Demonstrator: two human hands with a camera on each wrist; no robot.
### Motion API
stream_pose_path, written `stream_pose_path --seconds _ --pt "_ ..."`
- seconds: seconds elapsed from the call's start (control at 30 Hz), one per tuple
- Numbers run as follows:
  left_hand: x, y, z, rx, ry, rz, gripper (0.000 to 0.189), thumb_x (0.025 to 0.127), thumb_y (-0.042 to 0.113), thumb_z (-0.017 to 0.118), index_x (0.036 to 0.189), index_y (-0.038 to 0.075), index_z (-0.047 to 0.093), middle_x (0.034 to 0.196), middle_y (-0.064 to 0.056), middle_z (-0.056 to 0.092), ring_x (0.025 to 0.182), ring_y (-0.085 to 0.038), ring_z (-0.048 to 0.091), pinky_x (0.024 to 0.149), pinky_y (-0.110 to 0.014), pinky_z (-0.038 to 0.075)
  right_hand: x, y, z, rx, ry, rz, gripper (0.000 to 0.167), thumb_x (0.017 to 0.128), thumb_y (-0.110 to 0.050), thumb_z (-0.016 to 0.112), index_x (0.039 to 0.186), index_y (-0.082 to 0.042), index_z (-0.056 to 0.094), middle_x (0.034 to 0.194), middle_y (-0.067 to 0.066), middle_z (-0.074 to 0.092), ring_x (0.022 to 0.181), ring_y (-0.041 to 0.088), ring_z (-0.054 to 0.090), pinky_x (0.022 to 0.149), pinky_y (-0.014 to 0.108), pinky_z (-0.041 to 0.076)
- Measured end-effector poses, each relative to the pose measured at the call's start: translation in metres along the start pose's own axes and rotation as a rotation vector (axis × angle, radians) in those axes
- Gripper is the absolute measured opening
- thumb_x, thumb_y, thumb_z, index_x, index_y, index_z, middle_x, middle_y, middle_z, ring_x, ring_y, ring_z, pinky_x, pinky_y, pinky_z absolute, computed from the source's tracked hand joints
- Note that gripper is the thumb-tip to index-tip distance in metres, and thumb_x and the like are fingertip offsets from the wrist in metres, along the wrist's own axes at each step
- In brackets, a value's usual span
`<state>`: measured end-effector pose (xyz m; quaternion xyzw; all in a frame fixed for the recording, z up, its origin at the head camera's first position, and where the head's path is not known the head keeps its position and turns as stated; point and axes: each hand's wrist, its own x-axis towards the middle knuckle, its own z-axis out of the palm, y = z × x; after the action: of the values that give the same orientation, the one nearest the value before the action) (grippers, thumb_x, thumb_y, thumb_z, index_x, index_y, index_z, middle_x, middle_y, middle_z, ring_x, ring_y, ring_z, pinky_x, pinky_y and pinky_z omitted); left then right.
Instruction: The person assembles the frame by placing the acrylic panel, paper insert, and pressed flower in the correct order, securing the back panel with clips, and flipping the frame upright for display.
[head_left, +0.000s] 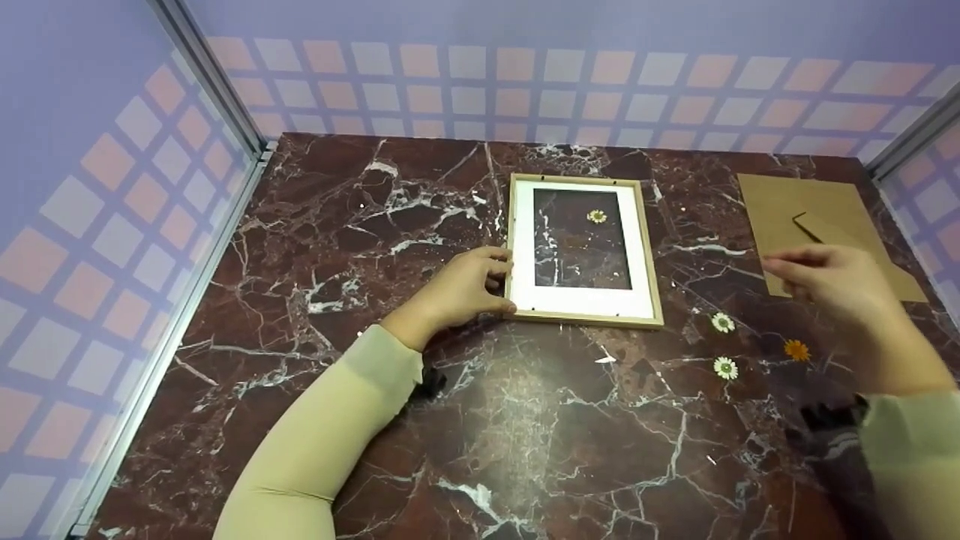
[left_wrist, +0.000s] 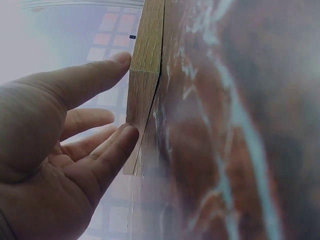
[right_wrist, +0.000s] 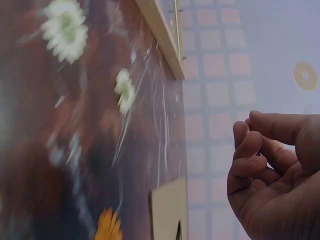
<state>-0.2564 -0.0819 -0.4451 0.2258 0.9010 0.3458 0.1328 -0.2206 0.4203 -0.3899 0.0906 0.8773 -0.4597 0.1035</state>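
A light wooden picture frame (head_left: 651, 255) with a white mat (head_left: 585, 300) lies flat on the table. One small white flower (head_left: 597, 216) is inside the mat's window, near the upper right. My left hand (head_left: 471, 289) rests at the frame's lower left corner, its thumb and fingertips touching the wooden edge (left_wrist: 145, 95). In the air at the right, my right hand (head_left: 840, 281) has its fingers curled towards the thumb, with nothing visible between them. Below it lie two white flowers (head_left: 723, 322) and an orange flower (head_left: 796, 349).
Brown paper (head_left: 780, 195) lies at the back right with thin dark bent-tip tweezers (head_left: 808, 228) on it, partly behind my right hand. Tiled-pattern walls (head_left: 450, 67) stand behind and at both sides of the dark marbled table (head_left: 360, 300).
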Motion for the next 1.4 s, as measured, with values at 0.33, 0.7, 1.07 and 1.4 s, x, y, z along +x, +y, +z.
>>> stream_pose_path --seconds 0.33,0.7,1.07,1.4 --pt "-0.002 0.002 0.003 0.001 -0.024 -0.01 0.066 0.095 0.018 0.092 0.153 -0.001 0.067 0.174 -0.014 0.055 0.136 -0.034 0.076 0.121 -0.038 0.061 -0.03 0.03 -0.013 -0.059 0.109 -0.056 0.02 0.111 -0.031 0.075 0.1 -0.048 0.078 0.075 -0.016 0.073 0.065 0.006 0.062 0.051 0.025 0.052" --pt "-0.001 0.001 0.013 -0.032 -0.047 -0.033 0.071 0.096 0.018 0.092 0.157 -0.003 0.061 0.177 -0.013 0.051 0.135 -0.033 0.077 0.118 -0.036 0.062 -0.048 0.072 -0.022 -0.238 0.045 -0.047 0.01 0.11 -0.032 0.076 0.108 -0.039 0.083 0.074 -0.01 0.065 0.057 0.01 0.054 0.043 0.031 0.047" --pt "-0.006 -0.001 0.008 -0.022 -0.037 -0.044 0.069 0.096 0.018 0.091 0.155 -0.003 0.063 0.177 -0.013 0.051 0.136 -0.033 0.077 0.118 -0.036 0.062 -0.043 0.097 -0.016 -0.407 0.03 -0.068 0.044 0.115 -0.021 0.067 0.14 0.015 0.07 0.081 -0.008 0.068 0.055 0.013 0.046 0.049 0.032 0.043" --pt "-0.005 0.004 0.002 -0.067 -0.027 -0.051 0.067 0.097 0.014 0.09 0.155 -0.004 0.062 0.177 -0.015 0.05 0.135 -0.032 0.077 0.114 -0.031 0.064 -0.038 0.102 -0.017 -0.443 0.025 -0.092 0.037 0.113 -0.014 0.07 0.135 0.015 0.073 0.08 -0.008 0.073 0.057 0.011 0.049 0.05 0.029 0.042"
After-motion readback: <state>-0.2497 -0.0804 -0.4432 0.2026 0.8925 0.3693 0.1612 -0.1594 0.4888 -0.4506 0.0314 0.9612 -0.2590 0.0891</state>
